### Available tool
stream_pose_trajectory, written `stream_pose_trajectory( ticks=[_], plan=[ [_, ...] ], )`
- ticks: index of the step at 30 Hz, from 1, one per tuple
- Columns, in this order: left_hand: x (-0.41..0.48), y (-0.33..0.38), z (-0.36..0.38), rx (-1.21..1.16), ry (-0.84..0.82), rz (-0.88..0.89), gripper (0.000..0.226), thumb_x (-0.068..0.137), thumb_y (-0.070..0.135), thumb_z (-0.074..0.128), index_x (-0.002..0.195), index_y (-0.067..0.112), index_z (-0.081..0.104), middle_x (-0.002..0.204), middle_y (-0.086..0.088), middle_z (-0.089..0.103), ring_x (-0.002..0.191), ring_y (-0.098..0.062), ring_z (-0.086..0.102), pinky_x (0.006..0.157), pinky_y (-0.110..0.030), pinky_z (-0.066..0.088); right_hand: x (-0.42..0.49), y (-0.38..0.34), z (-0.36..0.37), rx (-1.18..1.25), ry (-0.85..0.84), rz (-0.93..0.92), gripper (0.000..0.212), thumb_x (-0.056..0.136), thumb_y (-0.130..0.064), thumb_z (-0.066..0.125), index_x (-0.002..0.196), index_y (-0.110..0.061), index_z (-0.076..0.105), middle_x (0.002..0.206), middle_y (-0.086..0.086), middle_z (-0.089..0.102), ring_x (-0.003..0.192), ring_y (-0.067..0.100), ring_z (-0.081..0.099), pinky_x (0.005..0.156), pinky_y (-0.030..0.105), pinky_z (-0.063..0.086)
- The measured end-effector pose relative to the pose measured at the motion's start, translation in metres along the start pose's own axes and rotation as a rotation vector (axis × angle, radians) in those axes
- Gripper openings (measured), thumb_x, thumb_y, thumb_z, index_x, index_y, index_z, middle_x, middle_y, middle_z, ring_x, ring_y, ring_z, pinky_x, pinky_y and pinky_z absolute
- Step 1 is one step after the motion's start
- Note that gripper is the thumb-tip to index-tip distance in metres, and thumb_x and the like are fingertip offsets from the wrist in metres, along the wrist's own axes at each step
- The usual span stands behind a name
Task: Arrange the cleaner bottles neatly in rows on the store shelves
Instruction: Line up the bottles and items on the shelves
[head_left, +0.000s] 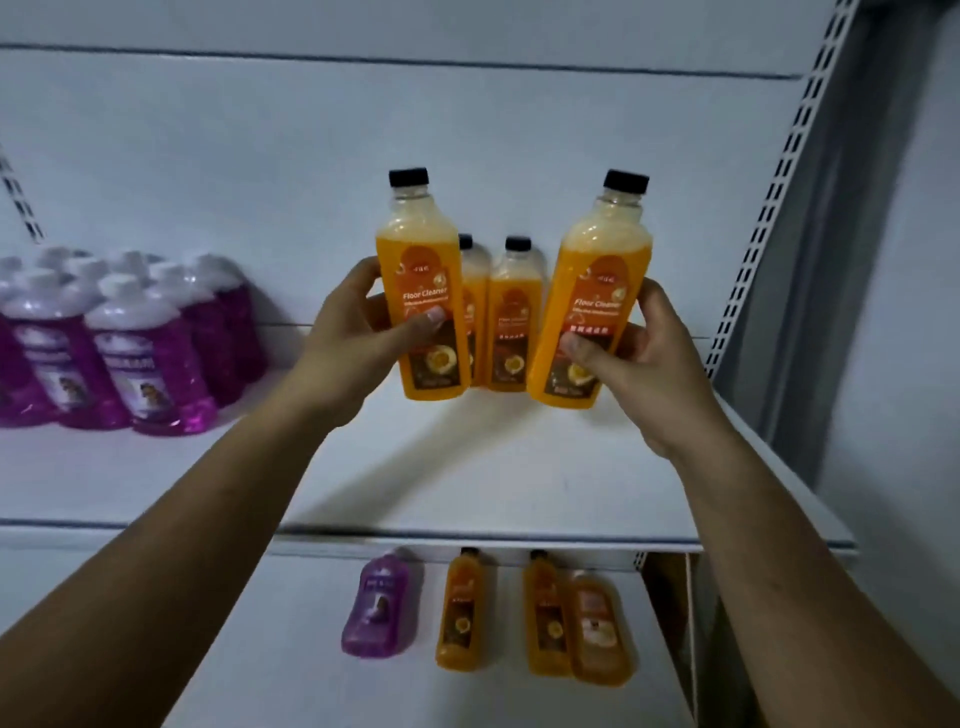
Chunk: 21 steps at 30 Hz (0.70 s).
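White and dimly lit, the upper shelf (519, 467) carried two rear bottles (511, 322) of orange floor cleaner against its back panel (311, 182). Just in front of them, the left hand (358, 343) gripped the left bottle (418, 249) nearly upright and the right hand (644, 364) gripped the right bottle (602, 270), which leaned rightward. Set down on that lean it would likely have toppled, and a hard push back from either could have knocked the rear bottles over.
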<state>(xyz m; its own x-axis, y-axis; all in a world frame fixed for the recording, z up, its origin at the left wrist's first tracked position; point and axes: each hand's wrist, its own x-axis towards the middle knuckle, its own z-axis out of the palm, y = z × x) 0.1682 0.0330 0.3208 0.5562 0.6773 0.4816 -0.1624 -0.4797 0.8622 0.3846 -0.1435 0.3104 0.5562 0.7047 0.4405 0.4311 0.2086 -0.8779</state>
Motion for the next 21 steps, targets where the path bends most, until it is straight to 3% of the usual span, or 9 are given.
stream_pose_trajectory(
  ticks=[3, 6, 10, 14, 18, 21],
  plan=[
    [0.028, -0.017, 0.006, 0.098, -0.003, -0.007, 0.073, 0.074, 0.053, 0.086, 0.135, 0.023, 0.059, 0.124, 0.0, 0.072, 0.113, -0.022, 0.072, 0.095, -0.052, 0.062, 0.039, 0.018, -0.001, -0.088, 0.065, 0.012, 0.069, 0.085, -0.038, 0.085, 0.143, -0.035, 0.047, 0.129, -0.008, 0.069, 0.118, 0.016, 0.067, 0.099, 0.048, 0.057],
    [0.04, -0.041, 0.014, 0.163, 0.017, -0.018, 0.062, 0.084, 0.04, 0.087, 0.136, 0.023, 0.058, 0.125, 0.002, 0.07, 0.113, -0.019, 0.069, 0.095, -0.05, 0.062, 0.059, 0.042, 0.006, -0.115, 0.137, 0.039, 0.07, 0.085, -0.032, 0.086, 0.144, -0.029, 0.048, 0.129, -0.005, 0.066, 0.116, 0.015, 0.065, 0.093, 0.04, 0.058],
    [0.042, -0.067, 0.022, 0.19, 0.076, -0.023, 0.06, 0.088, 0.028, 0.085, 0.14, 0.023, 0.054, 0.127, 0.005, 0.067, 0.111, -0.013, 0.066, 0.093, -0.043, 0.061, 0.068, 0.075, 0.013, -0.17, 0.148, 0.066, 0.073, 0.083, -0.032, 0.088, 0.144, -0.028, 0.05, 0.135, -0.006, 0.064, 0.122, 0.019, 0.062, 0.102, 0.052, 0.056],
    [0.042, -0.084, 0.023, 0.229, 0.072, 0.0, 0.071, 0.089, 0.025, 0.085, 0.148, 0.028, 0.046, 0.131, 0.007, 0.063, 0.113, -0.006, 0.063, 0.09, -0.032, 0.059, 0.073, 0.086, 0.016, -0.232, 0.146, 0.051, 0.072, 0.084, -0.029, 0.087, 0.147, -0.027, 0.051, 0.136, -0.003, 0.064, 0.122, 0.019, 0.061, 0.103, 0.049, 0.054],
    [0.046, -0.093, 0.024, 0.25, 0.066, -0.007, 0.08, 0.09, 0.028, 0.083, 0.154, 0.037, 0.036, 0.143, -0.002, 0.051, 0.122, -0.011, 0.059, 0.093, -0.033, 0.055, 0.077, 0.096, 0.018, -0.274, 0.148, 0.058, 0.069, 0.085, -0.029, 0.086, 0.146, -0.028, 0.053, 0.131, -0.002, 0.068, 0.122, 0.02, 0.065, 0.102, 0.052, 0.056],
    [0.046, -0.095, 0.027, 0.205, 0.012, 0.012, 0.082, 0.094, 0.025, 0.08, 0.157, 0.041, 0.03, 0.148, 0.003, 0.048, 0.128, -0.009, 0.057, 0.098, -0.03, 0.054, 0.079, 0.1, 0.018, -0.265, 0.134, 0.092, 0.071, 0.089, -0.025, 0.083, 0.15, -0.032, 0.047, 0.14, -0.002, 0.064, 0.128, 0.023, 0.062, 0.104, 0.055, 0.055]
  ],
)
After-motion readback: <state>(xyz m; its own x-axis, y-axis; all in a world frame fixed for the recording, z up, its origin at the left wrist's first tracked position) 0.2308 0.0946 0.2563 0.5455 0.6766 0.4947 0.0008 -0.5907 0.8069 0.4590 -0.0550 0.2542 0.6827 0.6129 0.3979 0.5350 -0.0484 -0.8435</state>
